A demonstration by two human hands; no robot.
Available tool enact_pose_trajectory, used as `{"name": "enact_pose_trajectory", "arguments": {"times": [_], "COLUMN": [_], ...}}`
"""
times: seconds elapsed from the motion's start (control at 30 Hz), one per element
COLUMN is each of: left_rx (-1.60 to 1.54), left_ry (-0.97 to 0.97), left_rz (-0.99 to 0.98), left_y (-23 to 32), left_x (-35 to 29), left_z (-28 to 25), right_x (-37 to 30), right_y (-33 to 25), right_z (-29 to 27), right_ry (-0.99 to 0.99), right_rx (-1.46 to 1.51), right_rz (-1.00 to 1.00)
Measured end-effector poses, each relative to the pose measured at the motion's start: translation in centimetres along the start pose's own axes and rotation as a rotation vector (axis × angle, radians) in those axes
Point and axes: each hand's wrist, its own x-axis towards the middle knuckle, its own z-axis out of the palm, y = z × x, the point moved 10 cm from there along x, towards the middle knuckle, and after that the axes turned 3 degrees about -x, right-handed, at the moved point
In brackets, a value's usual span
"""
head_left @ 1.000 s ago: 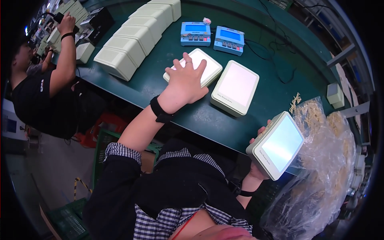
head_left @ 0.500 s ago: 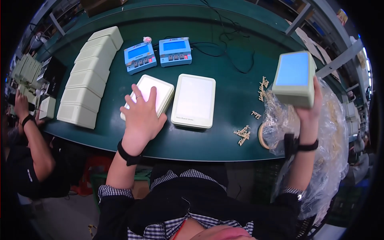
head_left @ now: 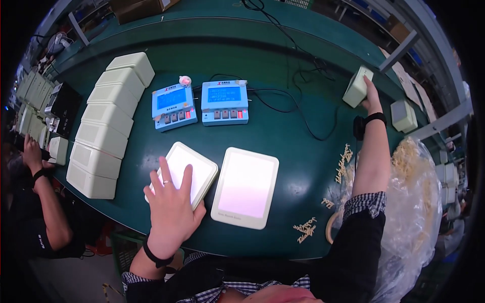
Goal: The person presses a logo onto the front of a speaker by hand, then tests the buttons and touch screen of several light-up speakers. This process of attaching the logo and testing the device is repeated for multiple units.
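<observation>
Farther across the desk [head_left: 298, 242] than half a second ago, the cream-cased device [head_left: 355, 92] is pinched in my right hand's fingers [head_left: 369, 81]. My left hand [head_left: 174, 214] spreads its fingers over a glowing panel [head_left: 198, 174]; the neighbouring panel [head_left: 246, 187] bears small dark lettering. Two blue push-button boxes [head_left: 225, 102] display text lines, too small to read.

The touched panel [head_left: 198, 167] glares white; the dim bench [head_left: 305, 169] bends toward black corners.

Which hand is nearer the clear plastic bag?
Right. The right hand is beyond the bag, holding a box; the left hand is far left of it, spread over a lit screen.
</observation>
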Motion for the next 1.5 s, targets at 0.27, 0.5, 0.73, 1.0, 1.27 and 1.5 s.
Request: {"name": "enact_pose_trajectory", "arguments": {"times": [0.27, 0.5, 0.73, 1.0, 1.27, 1.5], "left_rx": [0.003, 0.034, -0.771, -1.899, -2.216, -2.092], "left_ry": [0.031, 0.038, -0.083, -0.137, -0.149, -0.045], "left_rz": [-0.001, -0.012, 0.075, 0.075, 0.218, 0.183], "left_y": [-0.1, -1.1, -4.6, -3.5, 4.2, 4.4], "left_x": [-0.3, -0.4, 0.1, -3.2, -6.4, -7.8], "left_z": [-0.3, 0.0, -1.5, -0.4, -3.7, -3.3], "right_x": [6.5, -12.4, -41.8, -69.1, -65.5, -65.0], "right_y": [-2.4, -14.7, -19.8, -5.5, -0.6, 0.1], "right_z": [-5.6, 2.0, 9.2, 16.4, 21.1, 20.4], "right_ry": [0.149, 0.012, -0.375, -1.006, -0.436, -0.351], "right_rx": [-0.668, -0.722, -1.028, -1.113, -0.563, -0.474], "right_rz": [-0.112, -0.276, -0.935, -1.168, -1.262, -1.396]}}
